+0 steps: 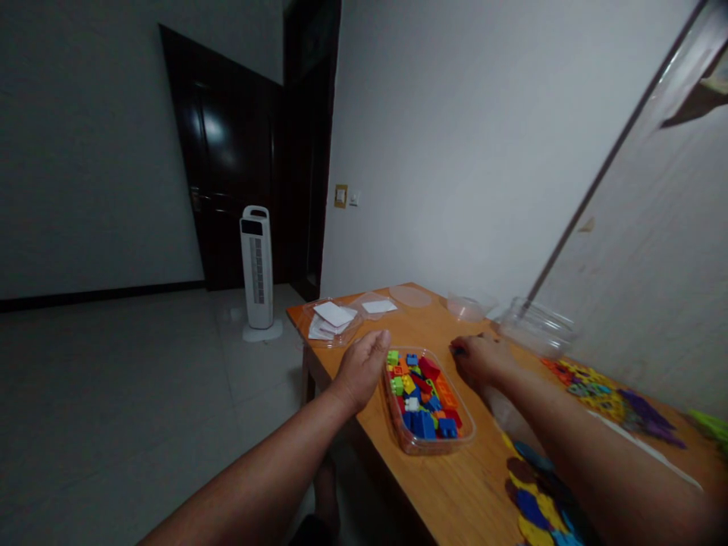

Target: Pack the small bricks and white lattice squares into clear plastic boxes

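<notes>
A clear plastic container (405,442) full of toy building blocks (424,425) in blue, red, orange, green, yellow and white stands on the wooden table. At its far left corner is my left hand (364,369), thumb raised and fingers stretched out alongside the rim; I cannot tell whether it presses on the plastic. Over the table, right of the container, my right hand (483,358) has its fingers pinched together. A small dark spot shows at those fingertips, too unclear to name.
White cards (333,317) lie in a clear tray at the table's far left corner. Clear lids (410,296) and a clear tub (538,326) are along the back. Colourful flat pieces (603,398) lie on the right, others (531,504) nearer. A white tower fan (258,269) stands on the floor.
</notes>
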Demonstrator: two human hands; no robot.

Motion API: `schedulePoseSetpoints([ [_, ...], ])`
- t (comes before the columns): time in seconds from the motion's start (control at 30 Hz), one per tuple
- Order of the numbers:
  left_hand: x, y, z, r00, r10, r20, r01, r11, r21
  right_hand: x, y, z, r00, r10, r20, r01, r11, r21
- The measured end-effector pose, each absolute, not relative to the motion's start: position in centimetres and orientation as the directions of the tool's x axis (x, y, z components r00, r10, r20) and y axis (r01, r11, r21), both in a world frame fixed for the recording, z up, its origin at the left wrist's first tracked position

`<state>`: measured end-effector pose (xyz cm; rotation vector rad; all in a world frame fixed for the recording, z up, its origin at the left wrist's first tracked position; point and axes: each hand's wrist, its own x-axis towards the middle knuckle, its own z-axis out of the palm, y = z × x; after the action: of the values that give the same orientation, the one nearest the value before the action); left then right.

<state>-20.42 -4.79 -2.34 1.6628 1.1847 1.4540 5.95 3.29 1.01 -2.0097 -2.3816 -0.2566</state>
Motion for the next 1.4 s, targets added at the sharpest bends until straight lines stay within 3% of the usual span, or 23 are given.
schedulePoseSetpoints([
  [0.13, -20.4, -4.9, -2.2, -0.020, 0.909, 0.416, 0.233, -0.400, 0.886, 5.6, 2.5, 1.4, -0.213, 0.969, 0.124, 0.968, 0.193, 0.160],
  [0.23, -20.3, -4.9, -2.3, -0.029, 0.910, 0.413, 0.231, -0.395, 0.889, 5.9, 2.0, 1.8, -0.210, 0.965, 0.156, 0.977, 0.201, 0.076],
  [0.33, -20.3, -4.8, -2.4, -0.029, 0.910, 0.413, 0.217, -0.398, 0.891, 5.5, 0.6, 2.6, -0.220, 0.952, 0.213, 0.940, 0.266, -0.215],
  [0.43, -20.2, -4.7, -2.5, -0.021, 0.911, 0.413, 0.215, -0.399, 0.891, 3.9, -2.2, 3.7, -0.271, 0.930, 0.247, 0.747, 0.365, -0.555],
  [0.53, -20.3, -4.7, -2.6, -0.018, 0.909, 0.416, 0.229, -0.401, 0.887, 2.3, -5.3, 4.6, -0.344, 0.918, 0.200, 0.593, 0.377, -0.712],
  [0.6, -20.3, -4.7, -2.6, -0.022, 0.907, 0.420, 0.246, -0.402, 0.882, 2.0, -6.6, 4.8, -0.340, 0.917, 0.207, 0.587, 0.379, -0.715],
  [0.7, -20.4, -4.6, -2.6, -0.029, 0.905, 0.425, 0.270, -0.402, 0.875, 3.1, -7.4, 4.1, -0.214, 0.946, 0.246, 0.729, 0.322, -0.605],
  [0.77, -20.4, -4.6, -2.6, -0.025, 0.904, 0.427, 0.277, -0.404, 0.872, 4.0, -7.5, 3.2, -0.151, 0.970, 0.193, 0.800, 0.234, -0.552],
  [0.9, -20.3, -4.6, -2.6, -0.017, 0.904, 0.428, 0.285, -0.406, 0.868, 3.9, -8.1, 1.5, -0.180, 0.982, -0.063, 0.713, 0.086, -0.696],
  [0.97, -20.3, -4.7, -2.5, -0.013, 0.901, 0.435, 0.292, -0.412, 0.863, 3.1, -8.5, 0.9, -0.214, 0.972, -0.100, 0.605, 0.051, -0.795],
  [1.07, -20.3, -4.8, -2.3, -0.010, 0.890, 0.457, 0.302, -0.433, 0.850, 2.1, -8.7, 0.4, -0.169, 0.984, -0.054, 0.530, 0.044, -0.847],
  [1.2, -20.2, -4.7, -2.5, -0.006, 0.886, 0.464, 0.292, -0.443, 0.848, 2.2, -8.8, 0.2, -0.047, 0.998, 0.051, 0.595, 0.069, -0.801],
  [1.4, -20.2, -4.5, -2.8, 0.010, 0.898, 0.441, 0.289, -0.425, 0.858, 3.0, -8.5, -0.4, -0.045, 0.992, 0.120, 0.684, 0.118, -0.720],
])
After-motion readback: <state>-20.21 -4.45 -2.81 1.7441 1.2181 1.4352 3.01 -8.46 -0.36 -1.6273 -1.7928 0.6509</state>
